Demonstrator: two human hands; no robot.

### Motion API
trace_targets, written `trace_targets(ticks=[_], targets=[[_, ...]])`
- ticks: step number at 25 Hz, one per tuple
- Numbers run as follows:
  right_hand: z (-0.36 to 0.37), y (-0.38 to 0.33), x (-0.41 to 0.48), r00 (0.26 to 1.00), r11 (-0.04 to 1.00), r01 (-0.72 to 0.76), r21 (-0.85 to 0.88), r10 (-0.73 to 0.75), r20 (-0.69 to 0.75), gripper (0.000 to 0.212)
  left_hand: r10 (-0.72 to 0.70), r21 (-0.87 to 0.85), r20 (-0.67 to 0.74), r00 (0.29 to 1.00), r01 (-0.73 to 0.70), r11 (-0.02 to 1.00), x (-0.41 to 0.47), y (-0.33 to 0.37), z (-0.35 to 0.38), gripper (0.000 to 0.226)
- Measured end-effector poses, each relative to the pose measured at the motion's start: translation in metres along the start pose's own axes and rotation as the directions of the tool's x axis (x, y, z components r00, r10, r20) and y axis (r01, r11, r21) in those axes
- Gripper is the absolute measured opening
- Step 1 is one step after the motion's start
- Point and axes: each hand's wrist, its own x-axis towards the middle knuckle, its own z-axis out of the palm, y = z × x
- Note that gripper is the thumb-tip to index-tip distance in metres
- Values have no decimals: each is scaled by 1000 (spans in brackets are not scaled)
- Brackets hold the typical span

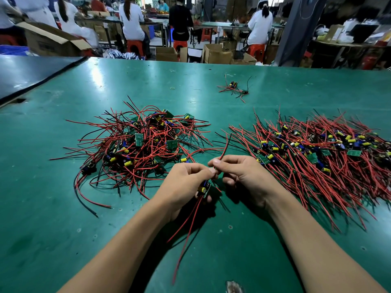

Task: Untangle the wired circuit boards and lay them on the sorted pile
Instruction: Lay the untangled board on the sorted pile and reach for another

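Evidently mid-untangle: one board clear of the heap, its leads being sorted out. Left hand (186, 182) curled around a small circuit board (204, 188) with a yellow capacitor, held just above the green table (63, 229). Right hand (239, 172) pinched the upper wires (225, 146), seemingly that board's, between thumb and forefinger; red and black ends stuck up past the knuckles. Other red leads (186, 240) trailed down from the left hand. Tangled heap (143, 142) lay ahead-left; sorted pile (317, 153), wires combed one way, sat close beside the right hand. Next move, as judged — draw the wires straight, then carry the board right and lay it along the pile's run, without snagging loose ends
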Motion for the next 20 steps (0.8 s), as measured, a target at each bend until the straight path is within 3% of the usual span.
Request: trace_targets(ticks=[2,6,10,12,14,16,20], targets=[[-2,-1,2,996,999,32,-37,-35,-78,31,16,41,13,1000,-16,999,1,-1,-1,18],[-4,-2,7,962,992,118,-52,-128,-243,23,24,81,53,998,-28,996,2,-2,-3,20],[-1,-4,10,900,972,229,47,-193,-391,22,25,90,92,995,-33,995,2,-1,-2,20],[1,-8,11,899,962,224,155,-143,-414,21,20,85,108,994,-29,996,2,-1,-3,19],[0,-12,10,934,921,141,363,-2,-358,25,29,94,124,992,-41,995,1,-1,-3,18],[-3,-18,8,965,813,27,581,130,-226,25,42,111,131,990,-57,992,1,-1,-2,17],[-6,-22,5,986,633,-68,771,162,-46,11,47,121,130,990,-63,991,0,0,-2,17]])
